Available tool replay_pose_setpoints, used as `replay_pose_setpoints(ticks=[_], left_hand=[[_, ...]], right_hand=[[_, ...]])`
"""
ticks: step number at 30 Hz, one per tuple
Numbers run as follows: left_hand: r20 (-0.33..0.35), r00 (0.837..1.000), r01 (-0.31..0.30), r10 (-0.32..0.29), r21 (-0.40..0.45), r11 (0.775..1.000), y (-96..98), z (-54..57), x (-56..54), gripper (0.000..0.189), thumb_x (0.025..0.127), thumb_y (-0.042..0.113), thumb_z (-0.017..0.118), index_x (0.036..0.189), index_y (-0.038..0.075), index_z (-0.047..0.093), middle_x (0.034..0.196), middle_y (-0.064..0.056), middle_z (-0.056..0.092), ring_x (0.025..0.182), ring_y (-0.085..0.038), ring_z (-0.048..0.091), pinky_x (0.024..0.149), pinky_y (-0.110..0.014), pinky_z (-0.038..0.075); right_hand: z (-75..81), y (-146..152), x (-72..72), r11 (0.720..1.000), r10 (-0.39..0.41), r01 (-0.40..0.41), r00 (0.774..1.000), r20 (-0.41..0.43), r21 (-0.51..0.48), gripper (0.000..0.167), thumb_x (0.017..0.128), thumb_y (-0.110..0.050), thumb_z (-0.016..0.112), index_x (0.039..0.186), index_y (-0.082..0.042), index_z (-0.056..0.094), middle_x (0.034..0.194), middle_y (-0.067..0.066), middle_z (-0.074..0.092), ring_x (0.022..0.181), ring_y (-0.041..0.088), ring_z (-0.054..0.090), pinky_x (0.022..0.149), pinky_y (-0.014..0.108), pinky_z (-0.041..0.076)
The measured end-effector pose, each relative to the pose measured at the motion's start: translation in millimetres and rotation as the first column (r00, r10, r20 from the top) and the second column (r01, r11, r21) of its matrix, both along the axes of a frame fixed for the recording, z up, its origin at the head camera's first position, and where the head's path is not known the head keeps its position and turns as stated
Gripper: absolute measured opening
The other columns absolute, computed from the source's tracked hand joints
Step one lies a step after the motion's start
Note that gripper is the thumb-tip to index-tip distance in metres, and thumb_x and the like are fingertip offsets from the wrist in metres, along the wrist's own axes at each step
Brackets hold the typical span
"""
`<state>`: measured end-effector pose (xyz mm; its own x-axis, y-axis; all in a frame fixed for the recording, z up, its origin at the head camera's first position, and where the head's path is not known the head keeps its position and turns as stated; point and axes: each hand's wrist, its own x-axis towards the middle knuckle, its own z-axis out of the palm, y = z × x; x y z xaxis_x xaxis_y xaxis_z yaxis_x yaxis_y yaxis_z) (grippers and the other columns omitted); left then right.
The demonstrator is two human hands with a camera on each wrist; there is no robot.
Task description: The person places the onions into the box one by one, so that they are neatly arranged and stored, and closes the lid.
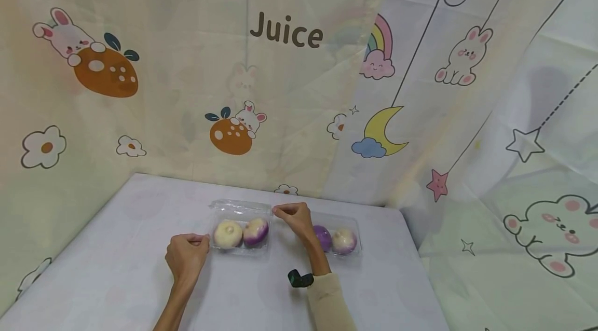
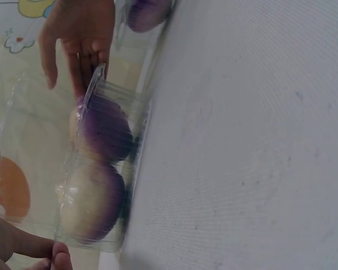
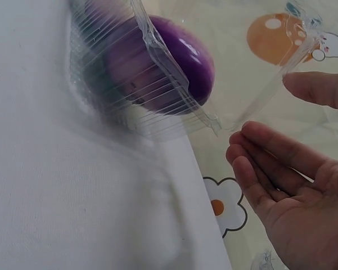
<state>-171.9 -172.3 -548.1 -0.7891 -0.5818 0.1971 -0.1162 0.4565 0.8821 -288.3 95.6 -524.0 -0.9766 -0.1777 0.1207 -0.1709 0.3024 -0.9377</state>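
Observation:
A clear plastic clamshell box [image 1: 240, 252] sits on the table with its lid [image 1: 243, 206] raised at the back. Inside lie two purple-and-white round vegetables that look like turnips: a paler turnip [image 1: 228, 234] on the left and a more purple turnip [image 1: 256, 231] on the right. My left hand [image 1: 187, 256] pinches the box's near left edge between thumb and fingers, clearest in the left wrist view. At the right end is my right hand [image 1: 296, 219], thumb apart from nearly straight fingers. Its thumb tip [image 3: 292, 84] is by the raised lid; contact is hard to tell.
A second clear box [image 1: 357, 222] with two more turnips [image 1: 344, 241] stands to the right, partly behind my right forearm. A printed curtain [image 1: 299, 113] hangs along the white table's [image 1: 252, 294] back edge. A small dark device [image 1: 300, 279] is on my right wrist.

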Motion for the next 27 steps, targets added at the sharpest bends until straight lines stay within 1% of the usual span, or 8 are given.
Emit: replay_pose_setpoints(ticks=[2, 4, 7, 10, 13, 20, 23, 27], left_hand=[[0.002, 1.0, -0.001, 0.001, 0.0, 1.0, 0.0, 0.3, 0.2, 0.015, 0.09, 0.004, 0.077, 0.086, -0.011, 0.081, 0.066, -0.016, 0.077, 0.048, -0.014, 0.064, 0.048, -0.027, 0.045], [0.002, 1.0, -0.003, 0.003, -0.002, 1.0, -0.1, 0.6, 0.3, 0.015, 0.09, 0.004, 0.077, 0.086, -0.011, 0.081, 0.066, -0.016, 0.077, 0.048, -0.014, 0.064, 0.049, -0.027, 0.045], [0.009, 1.0, -0.007, 0.007, 0.0, 1.0, 0.0, 0.9, 0.3, 0.016, 0.09, 0.004, 0.077, 0.086, -0.01, 0.081, 0.066, -0.016, 0.077, 0.048, -0.014, 0.064, 0.049, -0.027, 0.044], [0.017, 1.0, -0.008, 0.008, 0.007, 1.0, 0.5, 0.7, 0.0, 0.016, 0.091, 0.005, 0.077, 0.087, -0.011, 0.081, 0.067, -0.017, 0.077, 0.049, -0.015, 0.064, 0.048, -0.027, 0.044], [0.02, 1.0, -0.005, 0.004, 0.016, 1.0, 1.0, 0.5, 0.2, 0.017, 0.091, 0.005, 0.076, 0.088, -0.011, 0.08, 0.068, -0.018, 0.078, 0.049, -0.015, 0.065, 0.047, -0.027, 0.045], [0.017, 1.0, -0.005, 0.004, 0.019, 1.0, 1.7, 0.0, 1.1, 0.017, 0.092, 0.005, 0.076, 0.089, -0.011, 0.08, 0.07, -0.019, 0.078, 0.05, -0.016, 0.066, 0.046, -0.026, 0.045], [0.013, 1.0, -0.006, 0.006, 0.017, 1.0, 1.7, -0.3, 1.3, 0.017, 0.092, 0.004, 0.076, 0.089, -0.012, 0.08, 0.069, -0.02, 0.078, 0.049, -0.016, 0.066, 0.046, -0.026, 0.045], [0.013, 1.0, -0.008, 0.008, 0.016, 1.0, 1.3, 0.0, 0.5, 0.017, 0.092, 0.005, 0.076, 0.088, -0.011, 0.08, 0.069, -0.019, 0.078, 0.049, -0.015, 0.065, 0.046, -0.026, 0.045]], right_hand=[[-0.1, -0.6, -0.3, 1.0, -0.004, 0.004, 1.0, 0.016, -0.005, 0.029, 0.095, -0.03, 0.084, 0.108, -0.004, 0.086, 0.104, 0.01, 0.086, 0.096, 0.011, 0.076, 0.088, 0.026, 0.059], [0.6, -0.9, 0.6, 1.0, -0.001, 0.001, 1.0, 0.016, -0.006, 0.029, 0.095, -0.029, 0.084, 0.109, -0.004, 0.086, 0.105, 0.012, 0.086, 0.096, 0.013, 0.078, 0.088, 0.026, 0.061], [0.3, -0.5, 1.9, 1.0, 0.012, -0.012, 1.0, 0.008, -0.007, 0.028, 0.095, -0.026, 0.084, 0.11, -0.003, 0.085, 0.107, 0.015, 0.085, 0.097, 0.019, 0.081, 0.089, 0.026, 0.063], [-0.5, 0.6, 3.2, 0.999, 0.033, -0.033, 0.999, -0.015, 0.006, 0.028, 0.096, -0.023, 0.083, 0.112, 0.0, 0.084, 0.108, 0.017, 0.085, 0.1, 0.026, 0.083, 0.09, 0.03, 0.066], [-1.6, 1.2, 3.3, 0.999, 0.042, -0.042, 0.999, -0.02, 0.023, 0.027, 0.096, -0.021, 0.083, 0.113, 0.001, 0.083, 0.108, 0.017, 0.085, 0.101, 0.027, 0.083, 0.089, 0.029, 0.067], [-3.3, 1.5, 4.2, 0.998, 0.04, -0.038, 0.998, -0.04, 0.05, 0.028, 0.094, -0.02, 0.084, 0.111, 0.001, 0.084, 0.11, 0.017, 0.084, 0.103, 0.029, 0.083, 0.09, 0.029, 0.067], [-3.4, 1.2, 4.8, 0.998, 0.04, -0.038, 0.998, -0.047, 0.055, 0.027, 0.093, -0.019, 0.084, 0.111, 0.002, 0.084, 0.11, 0.018, 0.084, 0.104, 0.031, 0.083, 0.09, 0.031, 0.068], [-2.9, 0.2, 5.5, 0.997, 0.04, -0.036, 0.997, -0.061, 0.073, 0.028, 0.092, -0.018, 0.085, 0.111, 0.002, 0.084, 0.11, 0.019, 0.084, 0.105, 0.035, 0.082, 0.093, 0.04, 0.069]])
